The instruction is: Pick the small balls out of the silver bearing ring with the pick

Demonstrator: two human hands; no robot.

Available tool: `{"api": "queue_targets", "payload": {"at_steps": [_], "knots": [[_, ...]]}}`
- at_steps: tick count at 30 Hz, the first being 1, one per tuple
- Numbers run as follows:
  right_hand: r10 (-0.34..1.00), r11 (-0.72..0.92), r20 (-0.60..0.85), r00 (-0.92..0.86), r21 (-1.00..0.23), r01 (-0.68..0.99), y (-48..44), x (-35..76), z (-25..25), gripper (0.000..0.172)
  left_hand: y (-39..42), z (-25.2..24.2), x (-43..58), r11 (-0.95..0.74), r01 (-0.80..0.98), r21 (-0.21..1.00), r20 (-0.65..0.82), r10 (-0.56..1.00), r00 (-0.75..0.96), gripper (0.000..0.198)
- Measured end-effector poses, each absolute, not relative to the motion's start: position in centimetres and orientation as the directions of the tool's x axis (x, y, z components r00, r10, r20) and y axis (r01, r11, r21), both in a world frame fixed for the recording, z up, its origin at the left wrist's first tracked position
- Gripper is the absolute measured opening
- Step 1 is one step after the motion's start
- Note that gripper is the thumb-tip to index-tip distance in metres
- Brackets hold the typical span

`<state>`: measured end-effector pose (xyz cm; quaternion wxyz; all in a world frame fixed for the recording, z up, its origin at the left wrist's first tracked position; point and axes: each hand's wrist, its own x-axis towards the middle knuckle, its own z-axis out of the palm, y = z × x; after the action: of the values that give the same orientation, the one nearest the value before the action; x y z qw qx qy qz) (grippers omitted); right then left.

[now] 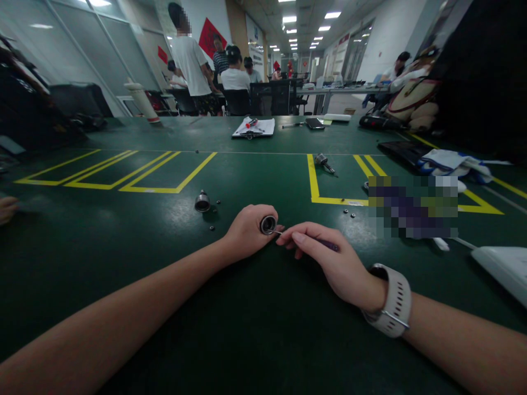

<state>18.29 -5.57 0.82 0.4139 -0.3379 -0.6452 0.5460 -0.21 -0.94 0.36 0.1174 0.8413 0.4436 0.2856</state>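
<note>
My left hand (246, 229) rests on the green table (263, 329), fingers wrapped round a small metal cylinder (268, 224) whose open end faces me. My right hand (325, 260) pinches a thin tool with a purple handle (327, 244); its metal tip touches the rim of the cylinder. A white watch (390, 300) is on my right wrist. A second metal cylinder (202, 202) stands on the table to the left, with a few small dark screws (212, 227) scattered near it.
Yellow tape lines (164, 173) mark boxes on the table. A metal part (325, 162) lies in the right box. A clipboard (254, 127), a phone (315, 123) and a white cloth (453, 162) lie farther off. A white device (500, 266) sits at right. Several people stand and sit beyond.
</note>
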Motion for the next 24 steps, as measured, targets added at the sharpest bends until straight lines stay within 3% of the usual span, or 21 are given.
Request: {"api": "queue_targets", "payload": {"at_steps": [4, 11, 19, 24], "knots": [[0.903, 0.212, 0.217, -0.371, -0.976, -0.053, -5.69, 18.4, 0.87, 0.021, -0.87, 0.3, -0.21, -0.576, 0.66, 0.482, 0.362, 0.817, 0.449, 0.017], [0.918, 0.301, 0.263, -0.295, -0.949, 0.092, -5.88, 18.41, 1.28, 0.02, -0.83, 0.19, -0.03, -0.587, 0.681, 0.437, 0.348, 0.809, 0.474, 0.014], [0.941, -0.04, 0.05, -0.334, -0.966, -0.257, -5.01, 18.35, 0.42, 0.021, -1.29, 0.13, -0.45, -0.668, 0.596, 0.445, 0.432, 0.743, 0.511, 0.015], [0.945, 0.056, 0.118, -0.306, -0.977, -0.204, -5.35, 18.42, 0.79, 0.021, -1.02, 0.19, -0.22, -0.662, 0.62, 0.421, 0.439, 0.747, 0.5, 0.014]]}}
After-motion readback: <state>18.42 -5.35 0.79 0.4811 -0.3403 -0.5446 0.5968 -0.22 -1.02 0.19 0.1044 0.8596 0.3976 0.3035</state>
